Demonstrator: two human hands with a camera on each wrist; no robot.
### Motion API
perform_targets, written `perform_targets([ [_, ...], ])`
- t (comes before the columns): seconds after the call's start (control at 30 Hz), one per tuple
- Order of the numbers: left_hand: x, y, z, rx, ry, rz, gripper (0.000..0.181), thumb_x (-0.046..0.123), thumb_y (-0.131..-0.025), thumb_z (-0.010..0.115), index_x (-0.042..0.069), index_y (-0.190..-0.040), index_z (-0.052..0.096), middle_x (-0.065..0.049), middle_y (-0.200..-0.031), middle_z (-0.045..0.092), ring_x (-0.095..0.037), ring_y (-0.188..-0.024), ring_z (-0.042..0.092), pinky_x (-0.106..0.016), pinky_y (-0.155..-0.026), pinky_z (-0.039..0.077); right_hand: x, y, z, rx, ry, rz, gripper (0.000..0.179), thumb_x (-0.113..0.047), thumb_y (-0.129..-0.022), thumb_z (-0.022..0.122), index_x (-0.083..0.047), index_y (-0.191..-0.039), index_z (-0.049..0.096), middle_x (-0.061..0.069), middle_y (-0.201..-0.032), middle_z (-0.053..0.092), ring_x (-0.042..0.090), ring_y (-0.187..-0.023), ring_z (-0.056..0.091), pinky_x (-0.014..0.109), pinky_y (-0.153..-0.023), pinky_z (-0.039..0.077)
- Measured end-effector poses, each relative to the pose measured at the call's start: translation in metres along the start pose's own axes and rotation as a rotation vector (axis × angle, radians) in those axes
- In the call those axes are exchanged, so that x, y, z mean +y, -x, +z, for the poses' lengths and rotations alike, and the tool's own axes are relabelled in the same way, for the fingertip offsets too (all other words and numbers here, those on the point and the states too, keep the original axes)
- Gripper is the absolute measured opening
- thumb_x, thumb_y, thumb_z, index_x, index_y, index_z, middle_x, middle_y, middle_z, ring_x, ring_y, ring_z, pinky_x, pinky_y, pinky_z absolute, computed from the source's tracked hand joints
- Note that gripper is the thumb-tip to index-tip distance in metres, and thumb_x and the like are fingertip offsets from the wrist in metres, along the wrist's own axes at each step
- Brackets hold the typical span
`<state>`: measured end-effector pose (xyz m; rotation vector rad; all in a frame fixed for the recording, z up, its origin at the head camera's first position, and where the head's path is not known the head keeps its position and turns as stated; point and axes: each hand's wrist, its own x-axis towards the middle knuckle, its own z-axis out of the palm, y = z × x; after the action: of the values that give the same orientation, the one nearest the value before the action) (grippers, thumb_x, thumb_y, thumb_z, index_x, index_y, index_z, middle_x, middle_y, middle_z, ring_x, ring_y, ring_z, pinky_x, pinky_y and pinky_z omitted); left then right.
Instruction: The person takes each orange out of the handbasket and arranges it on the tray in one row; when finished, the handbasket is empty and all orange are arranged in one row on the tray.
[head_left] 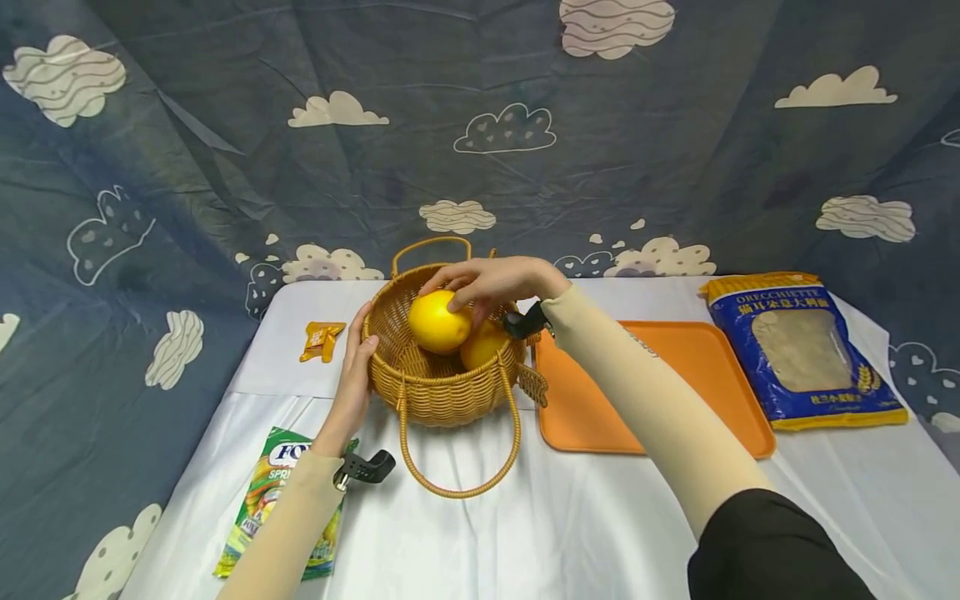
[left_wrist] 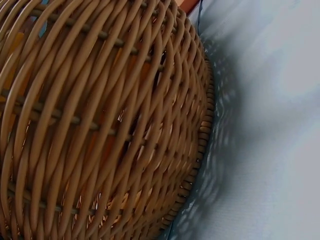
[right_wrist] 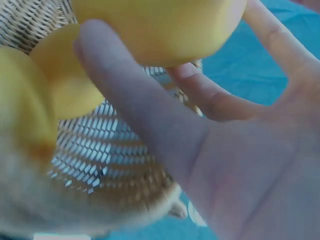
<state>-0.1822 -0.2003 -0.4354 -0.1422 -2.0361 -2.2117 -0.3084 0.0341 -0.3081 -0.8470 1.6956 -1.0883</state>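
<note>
My right hand (head_left: 498,283) holds a yellow lemon (head_left: 438,322) between thumb and fingers, inside the mouth of a round wicker basket (head_left: 442,404). A second lemon (head_left: 486,343) lies lower in the basket, partly hidden by that hand. The right wrist view shows the thumb (right_wrist: 135,95) against the held lemon (right_wrist: 165,30), with two more yellow fruits, one (right_wrist: 65,70) behind the other (right_wrist: 22,110). My left hand (head_left: 352,379) rests along the basket's left side, fingers straight and thumb at the rim. Only woven wall (left_wrist: 110,120) fills most of the left wrist view.
An orange tray (head_left: 600,417) lies right of the basket, partly under my right forearm. Beyond it is a blue pasta bag (head_left: 810,350). A small orange packet (head_left: 322,340) sits at the left, and a green packet (head_left: 255,492) lies under my left forearm. One basket handle (head_left: 461,493) hangs forward.
</note>
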Motion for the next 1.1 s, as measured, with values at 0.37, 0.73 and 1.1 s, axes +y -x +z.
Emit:
perform_targets([
  [0.37,0.000,0.000,0.001,-0.006,0.020,0.016,0.059,0.028,-0.097,0.037,0.027,-0.153,0.019,0.000,-0.155,0.016,-0.034,-0.140,0.018,-0.050,-0.112,0.015,0.013,0.049,-0.015,0.097,-0.033,-0.133,0.047,-0.015,-0.098,0.052,-0.015,-0.143,0.037,0.017,-0.137,0.041,0.035,-0.112,0.053,0.053,-0.092,0.045],
  [0.73,0.001,0.003,0.002,-0.016,0.017,0.004,0.058,0.027,-0.098,0.036,0.027,-0.153,0.018,0.001,-0.155,0.016,-0.033,-0.140,0.019,-0.052,-0.111,0.016,0.041,0.112,-0.007,0.279,-0.115,-0.188,0.048,-0.014,-0.099,0.051,-0.019,-0.143,0.033,0.020,-0.140,0.036,0.039,-0.114,0.052,0.049,-0.090,0.047],
  [1.1,0.007,0.003,0.000,-0.031,-0.037,0.000,0.056,0.027,-0.099,0.036,0.026,-0.153,0.019,-0.001,-0.155,0.016,-0.033,-0.139,0.020,-0.050,-0.111,0.017,0.098,0.157,0.002,0.481,-0.097,-0.068,0.056,-0.022,-0.097,0.055,-0.023,-0.148,0.030,0.017,-0.146,0.022,0.039,-0.120,0.045,0.048,-0.090,0.048],
])
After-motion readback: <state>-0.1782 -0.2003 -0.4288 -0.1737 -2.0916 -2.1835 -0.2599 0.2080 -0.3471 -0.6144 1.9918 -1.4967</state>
